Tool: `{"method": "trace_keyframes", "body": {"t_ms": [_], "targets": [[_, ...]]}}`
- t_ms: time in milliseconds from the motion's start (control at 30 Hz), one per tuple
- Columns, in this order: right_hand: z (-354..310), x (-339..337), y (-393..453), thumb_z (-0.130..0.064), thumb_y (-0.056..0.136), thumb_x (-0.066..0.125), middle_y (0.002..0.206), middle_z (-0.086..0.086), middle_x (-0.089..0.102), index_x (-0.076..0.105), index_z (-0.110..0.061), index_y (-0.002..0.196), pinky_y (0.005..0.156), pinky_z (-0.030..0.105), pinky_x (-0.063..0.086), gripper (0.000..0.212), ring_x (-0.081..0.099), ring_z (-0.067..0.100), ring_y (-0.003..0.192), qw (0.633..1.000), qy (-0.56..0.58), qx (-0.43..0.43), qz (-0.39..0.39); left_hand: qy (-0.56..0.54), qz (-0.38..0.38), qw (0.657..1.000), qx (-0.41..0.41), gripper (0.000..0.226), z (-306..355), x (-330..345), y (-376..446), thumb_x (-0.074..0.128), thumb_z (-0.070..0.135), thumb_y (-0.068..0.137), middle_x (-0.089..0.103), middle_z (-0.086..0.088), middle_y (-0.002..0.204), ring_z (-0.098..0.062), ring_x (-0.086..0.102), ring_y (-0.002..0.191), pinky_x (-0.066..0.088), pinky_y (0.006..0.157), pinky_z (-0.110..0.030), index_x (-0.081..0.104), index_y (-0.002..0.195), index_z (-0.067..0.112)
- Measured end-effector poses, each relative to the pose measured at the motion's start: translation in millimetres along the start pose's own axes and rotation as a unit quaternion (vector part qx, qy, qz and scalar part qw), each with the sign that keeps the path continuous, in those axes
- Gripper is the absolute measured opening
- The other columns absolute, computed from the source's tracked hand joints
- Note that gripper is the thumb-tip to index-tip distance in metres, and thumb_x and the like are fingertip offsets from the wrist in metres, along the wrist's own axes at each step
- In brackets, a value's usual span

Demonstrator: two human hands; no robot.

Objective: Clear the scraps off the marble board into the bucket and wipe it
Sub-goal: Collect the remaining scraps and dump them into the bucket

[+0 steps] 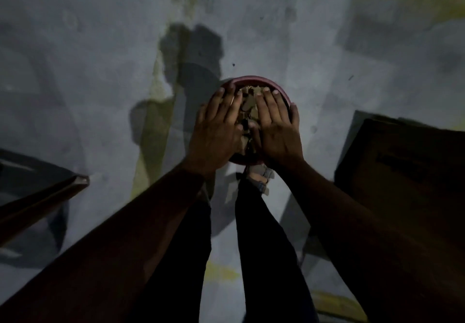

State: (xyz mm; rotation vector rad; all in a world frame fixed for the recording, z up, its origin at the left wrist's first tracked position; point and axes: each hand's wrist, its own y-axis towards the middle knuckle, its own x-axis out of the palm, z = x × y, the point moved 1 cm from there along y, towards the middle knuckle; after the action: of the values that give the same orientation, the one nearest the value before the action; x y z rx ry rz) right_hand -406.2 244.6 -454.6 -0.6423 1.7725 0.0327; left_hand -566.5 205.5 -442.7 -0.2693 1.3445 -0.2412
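Hands, left and right, flat-fingered over scraps above bucket.

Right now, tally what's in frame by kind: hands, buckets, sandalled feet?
Hands: 2, left hand and right hand, both over the bucket, fingers straight
Buckets: 1, red bucket holding scraps
Sandalled feet: 1, sandal
Total: 4

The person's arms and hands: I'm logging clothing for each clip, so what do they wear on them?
Nothing visible. The left hand and right hand are bare, without gloves, rings or watch, and both forearms are bare with no sleeve in the frame. The light is dim, so small marks cannot be told.
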Motion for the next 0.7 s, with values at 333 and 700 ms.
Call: {"method": "trace_keyframes", "body": {"t_ms": [333,700], "targets": [[-104.4,-234.5,-120.8,-0.047,0.104,0.029,0.169,0.005,0.018,0.023,-0.017,0.160,0.123,0.053,0.012,0.064,0.013,0.022,0.156,0.999,-0.009,0.022,0.042,0.042,0.021,0.986,0.159,0.073,35.2,-242.2,-103.6,0.048,0.041,0.098,0.013,-0.007,0.168,-0.023,0.011,0.155,0.021,0.120,-0.048,0.020,0.159,0.014],[-140.5,-359.9,-332.2,-0.052,0.105,0.022,0.169,-0.001,0.016,0.016,-0.023,0.162,0.121,0.056,0.021,0.064,0.012,0.019,0.156,0.956,-0.006,0.233,0.179,0.069,0.091,0.908,0.403,0.071,151.1,-386.7,-207.5,0.025,0.054,0.102,0.007,-0.003,0.169,-0.018,0.006,0.156,0.020,0.123,-0.045,0.012,0.161,0.019]]}}
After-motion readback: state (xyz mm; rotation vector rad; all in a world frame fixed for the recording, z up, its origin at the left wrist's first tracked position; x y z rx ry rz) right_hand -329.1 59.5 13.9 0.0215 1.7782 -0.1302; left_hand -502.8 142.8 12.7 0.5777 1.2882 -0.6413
